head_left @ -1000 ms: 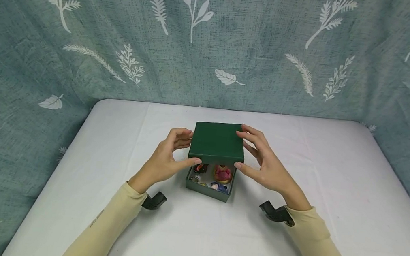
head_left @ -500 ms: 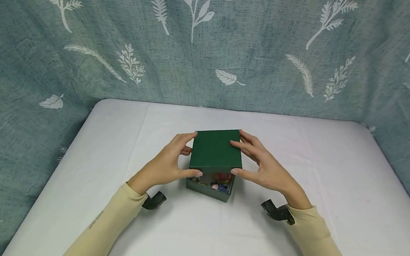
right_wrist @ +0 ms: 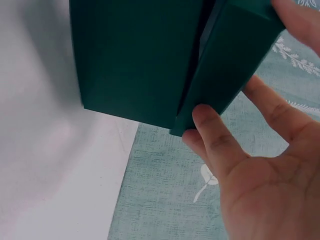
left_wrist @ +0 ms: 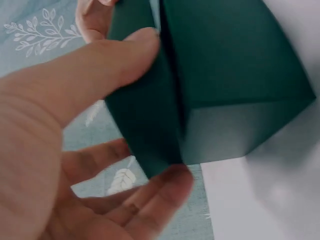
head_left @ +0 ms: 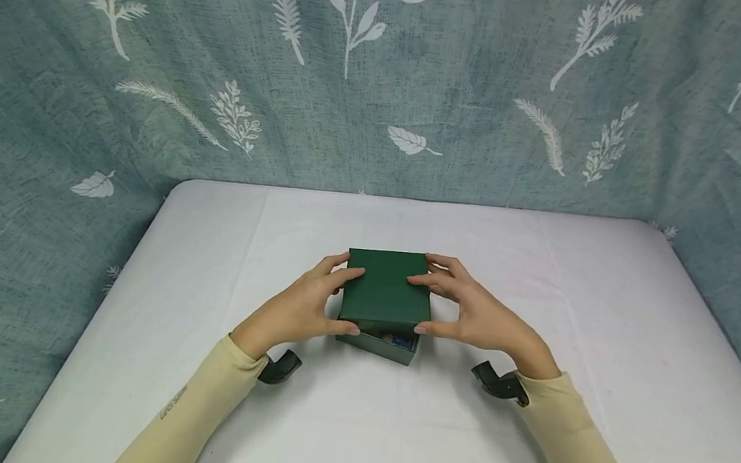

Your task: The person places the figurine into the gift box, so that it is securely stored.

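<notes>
A dark green box lid [head_left: 386, 292] lies over the green box base [head_left: 376, 347], tilted with a narrow gap at the near side. Through that gap a bit of blue and dark contents [head_left: 398, 340] shows; the rest is covered. My left hand [head_left: 301, 303] grips the lid's left side, thumb at the near left corner and a finger on top. On the opposite side my right hand [head_left: 479, 311] holds the lid, thumb at the near right corner, fingers at the side and top. In the left wrist view the lid [left_wrist: 142, 100] stands slightly apart from the base [left_wrist: 235, 55].
The box stands on a white-covered table [head_left: 353, 428]. Behind it hangs a blue-green curtain [head_left: 459, 122] with white leaf prints. A black wrist mount [head_left: 281, 366] sits at the left wrist, and another black mount [head_left: 498, 382] at the right.
Both hands have brought the lid nearer and lower over the base. The colourful figures seen inside earlier are now almost wholly covered. The base has stayed in place.
</notes>
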`<state>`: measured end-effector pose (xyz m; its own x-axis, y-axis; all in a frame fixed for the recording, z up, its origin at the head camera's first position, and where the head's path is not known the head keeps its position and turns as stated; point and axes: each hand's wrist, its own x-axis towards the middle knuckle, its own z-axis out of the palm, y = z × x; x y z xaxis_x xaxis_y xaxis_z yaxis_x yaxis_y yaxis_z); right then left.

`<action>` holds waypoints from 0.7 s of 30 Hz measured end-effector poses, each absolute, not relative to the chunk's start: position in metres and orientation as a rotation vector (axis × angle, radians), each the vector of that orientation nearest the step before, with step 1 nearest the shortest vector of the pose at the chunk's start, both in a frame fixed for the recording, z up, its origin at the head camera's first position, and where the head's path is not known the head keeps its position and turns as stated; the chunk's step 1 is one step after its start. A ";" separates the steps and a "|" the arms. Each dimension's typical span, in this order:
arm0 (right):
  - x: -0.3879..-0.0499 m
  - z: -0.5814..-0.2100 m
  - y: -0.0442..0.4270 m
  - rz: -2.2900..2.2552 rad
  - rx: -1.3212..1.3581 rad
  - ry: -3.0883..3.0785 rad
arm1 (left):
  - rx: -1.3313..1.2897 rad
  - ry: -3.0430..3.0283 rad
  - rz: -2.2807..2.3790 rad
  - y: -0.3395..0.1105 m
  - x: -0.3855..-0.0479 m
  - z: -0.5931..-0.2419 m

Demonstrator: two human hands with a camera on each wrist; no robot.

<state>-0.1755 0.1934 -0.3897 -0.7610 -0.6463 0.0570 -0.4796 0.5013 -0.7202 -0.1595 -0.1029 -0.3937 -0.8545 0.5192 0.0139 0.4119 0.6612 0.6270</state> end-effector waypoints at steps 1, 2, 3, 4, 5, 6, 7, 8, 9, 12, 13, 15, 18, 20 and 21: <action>-0.175 -0.390 0.193 -1.102 -0.969 2.528 | 0.749 2.714 0.942 -0.102 -0.158 -0.393; -0.174 -0.390 0.193 -1.096 -0.978 2.530 | 0.734 2.717 0.925 -0.102 -0.157 -0.392; -0.174 -0.390 0.192 -1.089 -0.984 2.534 | 0.725 2.717 0.911 -0.101 -0.156 -0.391; -0.173 -0.390 0.192 -1.082 -0.994 2.539 | 0.716 2.718 0.898 -0.101 -0.154 -0.389; -0.173 -0.390 0.192 -1.081 -1.001 2.540 | 0.708 2.722 0.883 -0.100 -0.153 -0.389; -0.172 -0.390 0.191 -1.079 -1.006 2.541 | 0.704 2.726 0.867 -0.100 -0.152 -0.388; -0.172 -0.390 0.191 -1.076 -1.015 2.540 | 0.690 2.724 0.857 -0.099 -0.151 -0.387; -0.171 -0.390 0.190 -1.069 -1.025 2.541 | 0.684 2.725 0.849 -0.099 -0.150 -0.386; -0.171 -0.390 0.190 -1.064 -1.033 2.543 | 0.677 2.727 0.843 -0.099 -0.149 -0.385; -0.171 -0.391 0.189 -1.055 -1.050 2.548 | 0.673 2.734 0.834 -0.099 -0.147 -0.383; -0.171 -0.390 0.188 -1.052 -1.053 2.548 | 0.673 2.738 0.829 -0.099 -0.147 -0.383; -0.170 -0.390 0.187 -1.043 -1.060 2.548 | 0.678 2.739 0.819 -0.099 -0.146 -0.382; -0.168 -0.389 0.185 -1.030 -1.068 2.549 | 0.672 2.736 0.801 -0.099 -0.145 -0.381; -0.168 -0.388 0.184 -1.022 -1.073 2.555 | 0.672 2.735 0.799 -0.099 -0.144 -0.380; -0.168 -0.388 0.184 -1.025 -1.074 2.556 | 0.669 2.735 0.798 -0.099 -0.143 -0.380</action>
<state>-0.1675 0.1841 -0.3883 -0.7210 -0.6871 0.0900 -0.5589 0.4998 -0.6617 -0.1433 -0.0988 -0.3800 -0.8736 0.4806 -0.0762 0.3641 0.7495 0.5528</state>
